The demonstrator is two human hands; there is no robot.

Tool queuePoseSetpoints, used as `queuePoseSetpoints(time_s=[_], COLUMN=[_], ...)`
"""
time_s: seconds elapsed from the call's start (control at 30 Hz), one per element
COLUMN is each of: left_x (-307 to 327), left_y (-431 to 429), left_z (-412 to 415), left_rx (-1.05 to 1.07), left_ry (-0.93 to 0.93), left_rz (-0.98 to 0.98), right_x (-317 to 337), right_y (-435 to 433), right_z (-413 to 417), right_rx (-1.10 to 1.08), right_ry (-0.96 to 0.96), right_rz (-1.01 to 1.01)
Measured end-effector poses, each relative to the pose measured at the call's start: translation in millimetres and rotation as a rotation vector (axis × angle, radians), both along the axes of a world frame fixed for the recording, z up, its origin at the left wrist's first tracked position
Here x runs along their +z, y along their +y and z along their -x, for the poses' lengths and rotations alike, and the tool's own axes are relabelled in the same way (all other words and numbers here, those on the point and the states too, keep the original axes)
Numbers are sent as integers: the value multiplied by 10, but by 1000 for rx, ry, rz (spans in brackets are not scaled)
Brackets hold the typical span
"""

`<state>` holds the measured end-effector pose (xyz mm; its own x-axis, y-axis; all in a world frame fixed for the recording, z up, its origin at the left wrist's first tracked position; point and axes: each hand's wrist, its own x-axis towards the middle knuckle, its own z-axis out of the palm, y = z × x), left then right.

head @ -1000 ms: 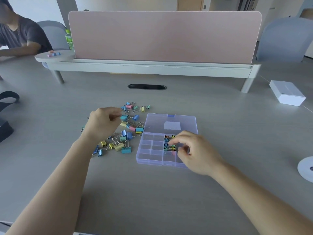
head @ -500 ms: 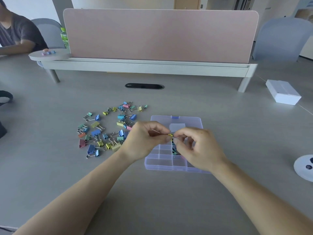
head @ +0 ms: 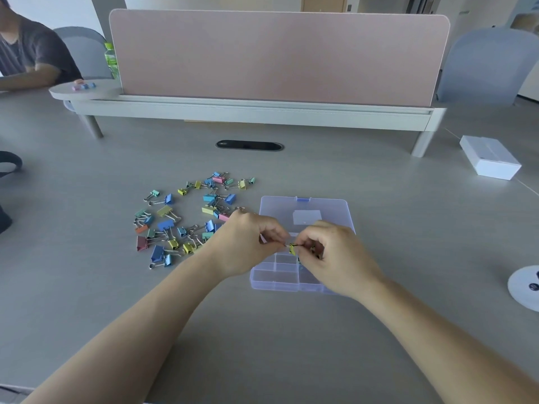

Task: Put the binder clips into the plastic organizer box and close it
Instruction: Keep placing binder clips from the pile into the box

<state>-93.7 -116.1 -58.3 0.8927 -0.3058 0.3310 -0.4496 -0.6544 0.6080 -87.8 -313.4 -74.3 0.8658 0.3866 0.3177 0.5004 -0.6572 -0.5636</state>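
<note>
Binder clips (head: pixel 186 225): several dozen, mixed colours, loose on the table (head: pixel 87 287) at nine to ten o'clock from the box, not yet stowed. One yellow clip (head: pixel 292 248) is pinched between the fingertips of the left hand (head: pixel 245 246) and the right hand (head: pixel 341 258) just above the compartments; a few more seem to lie in a cell under the right hand, mostly hidden. Plastic organizer box (head: pixel 274 279): lid (head: pixel 306 208) laid flat open at twelve o'clock, near cells bare; task judged early, with closing to come last.

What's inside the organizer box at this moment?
The front-left compartments of the box look empty. A few clips peek out mid-box under the right hand, which pinches a yellow clip and covers the compartments on that side.
</note>
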Motion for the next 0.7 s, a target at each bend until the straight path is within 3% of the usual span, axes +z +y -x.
queuePoseSetpoints(time_s=[0.4, 0.7], left_x=[-54, -95], left_y=[-115, -169], left_z=[2, 5], left_rx=[94, 143], left_ry=[-249, -184], left_rz=[-268, -293], right_x=[-10, 7], right_y=[7, 9], right_z=[7, 24], right_rx=[-15, 11], right_ry=[-6, -37], right_rz=[6, 32])
